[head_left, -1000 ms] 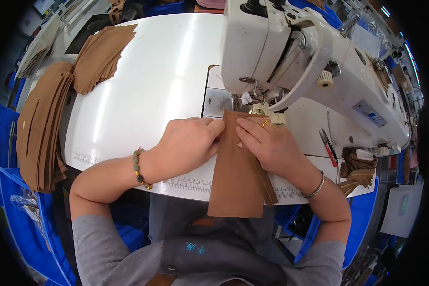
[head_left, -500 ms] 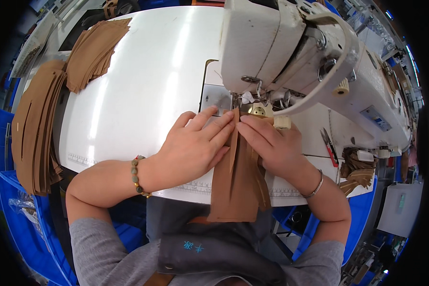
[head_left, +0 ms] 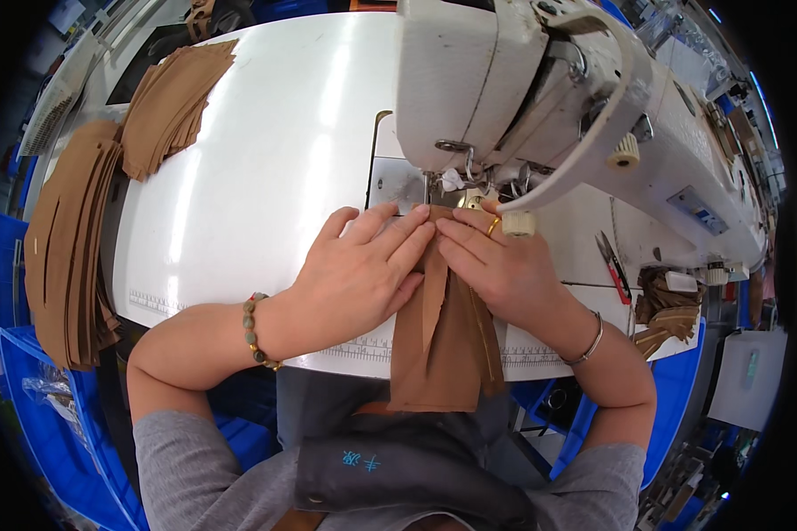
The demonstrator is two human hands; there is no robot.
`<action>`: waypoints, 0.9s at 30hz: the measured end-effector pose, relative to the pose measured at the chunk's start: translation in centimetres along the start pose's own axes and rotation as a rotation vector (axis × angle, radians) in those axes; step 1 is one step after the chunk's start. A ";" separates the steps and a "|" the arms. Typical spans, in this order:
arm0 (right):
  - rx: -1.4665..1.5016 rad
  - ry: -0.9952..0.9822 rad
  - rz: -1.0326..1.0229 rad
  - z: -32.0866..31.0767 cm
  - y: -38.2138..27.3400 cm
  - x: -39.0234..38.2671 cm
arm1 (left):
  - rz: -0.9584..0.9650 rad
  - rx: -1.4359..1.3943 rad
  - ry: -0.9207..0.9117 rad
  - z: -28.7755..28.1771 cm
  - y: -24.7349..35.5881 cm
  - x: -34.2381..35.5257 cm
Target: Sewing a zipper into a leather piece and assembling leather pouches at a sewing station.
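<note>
A long brown fabric piece (head_left: 443,363) runs from the sewing machine's needle area (head_left: 429,190) down over the table's front edge, its lower end hanging. A narrow folded strip stands up along its middle, and a thin pale line follows its right side. My left hand (head_left: 359,265) holds the strip's left side near the presser foot, index fingertip close to the needle and thumb on the fabric lower down. My right hand (head_left: 496,261), wearing a gold ring, grips the piece from the right with bent fingers; its thumb is hidden. Both hands' fingertips nearly meet.
The white sewing machine (head_left: 478,80) rises over the far right of the white table (head_left: 266,177). Brown fabric stacks (head_left: 71,239) lie at the left. Red-handled thread snips (head_left: 613,265) and a small brown pile (head_left: 669,305) are at the right. Blue bins (head_left: 62,442) stand below.
My right fingers have shifted slightly left and forward over the fabric, and the ring now shows. The fabric's top lies flatter near the needle. The whole view has shifted slightly.
</note>
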State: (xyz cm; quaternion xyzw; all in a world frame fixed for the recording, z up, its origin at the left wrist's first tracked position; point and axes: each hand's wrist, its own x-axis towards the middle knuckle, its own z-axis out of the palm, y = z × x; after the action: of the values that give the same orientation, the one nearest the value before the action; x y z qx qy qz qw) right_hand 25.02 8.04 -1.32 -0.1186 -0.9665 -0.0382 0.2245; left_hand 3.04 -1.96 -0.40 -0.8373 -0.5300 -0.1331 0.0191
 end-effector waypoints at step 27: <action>-0.101 -0.035 0.091 1.5 1.4 -0.4 | -0.022 0.024 0.077 0.5 -1.5 1.9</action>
State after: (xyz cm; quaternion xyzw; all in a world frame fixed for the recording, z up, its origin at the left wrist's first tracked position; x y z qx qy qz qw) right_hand 25.07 9.54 -2.76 -0.1742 -0.9607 -0.0746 0.2027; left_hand 2.61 0.48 -0.56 -0.8255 -0.5394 -0.1590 0.0482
